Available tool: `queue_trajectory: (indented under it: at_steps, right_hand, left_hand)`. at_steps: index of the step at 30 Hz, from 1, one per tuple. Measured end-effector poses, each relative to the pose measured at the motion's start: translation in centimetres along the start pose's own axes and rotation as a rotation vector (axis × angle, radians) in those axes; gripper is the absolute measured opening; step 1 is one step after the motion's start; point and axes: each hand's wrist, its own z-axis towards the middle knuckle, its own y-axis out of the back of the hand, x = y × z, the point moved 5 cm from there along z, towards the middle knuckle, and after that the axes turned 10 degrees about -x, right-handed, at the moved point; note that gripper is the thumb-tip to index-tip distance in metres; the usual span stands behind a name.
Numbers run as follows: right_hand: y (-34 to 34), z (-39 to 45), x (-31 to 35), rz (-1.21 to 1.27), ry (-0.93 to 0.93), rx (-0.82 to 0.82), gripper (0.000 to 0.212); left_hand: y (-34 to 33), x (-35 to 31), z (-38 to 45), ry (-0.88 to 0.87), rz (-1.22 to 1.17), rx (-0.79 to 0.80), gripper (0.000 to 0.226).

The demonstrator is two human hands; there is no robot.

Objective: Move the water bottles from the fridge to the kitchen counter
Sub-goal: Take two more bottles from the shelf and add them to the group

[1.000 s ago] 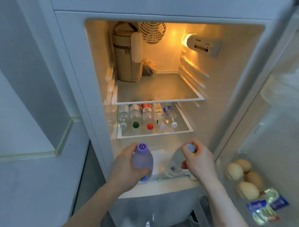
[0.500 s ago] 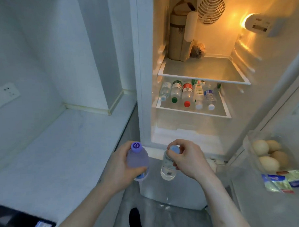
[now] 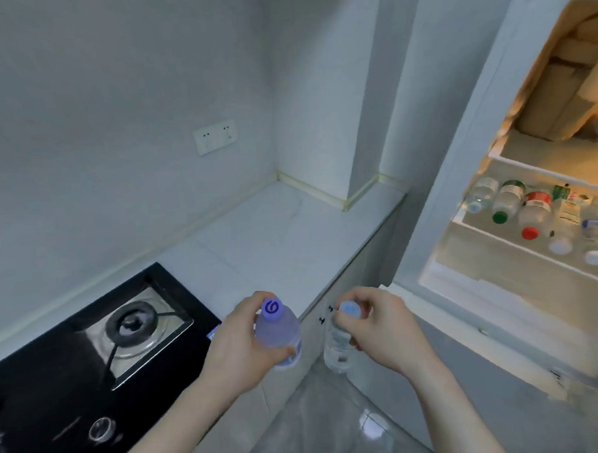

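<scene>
The left hand (image 3: 243, 345) grips a purple-capped bottle (image 3: 278, 333) upright at the table (image 3: 274, 234) edge. The right hand (image 3: 384, 332) pinches a second bottle (image 3: 337, 344) by its cap, above the floor. More bottles (image 3: 530, 212) lie in the open fridge (image 3: 458, 151).

On your left you see a black gas stove (image 3: 91, 365) with a round burner (image 3: 132, 324) in a steel pan and a knob (image 3: 101, 429) near its front edge. On the wall above you have a white double socket (image 3: 215, 137). Below you the floor (image 3: 333, 427) is grey and glossy. At far right a tan bag (image 3: 555, 95) stands at the back of a lit shelf.
</scene>
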Motion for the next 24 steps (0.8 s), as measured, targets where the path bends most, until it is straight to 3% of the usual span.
queue_trajectory:
  at_steps: [6,16,24]
  right_hand:
    - [-8.2,-2.0,7.0,0.005,0.095,0.132,0.010]
    - [-24.1,-10.7,20.0,0.081,0.285,0.460,0.011]
    - [-32.9,-16.1,26.8,0.069,0.530,0.729,0.009]
  left_hand:
    - [9.6,5.5,-4.5,0.086,0.014,-0.109,0.051]
    - [25.7,16.4,-16.0,0.296,0.104,-0.366,0.058]
    - [32.7,19.9,-24.6,0.466,0.139,-0.630,0.059]
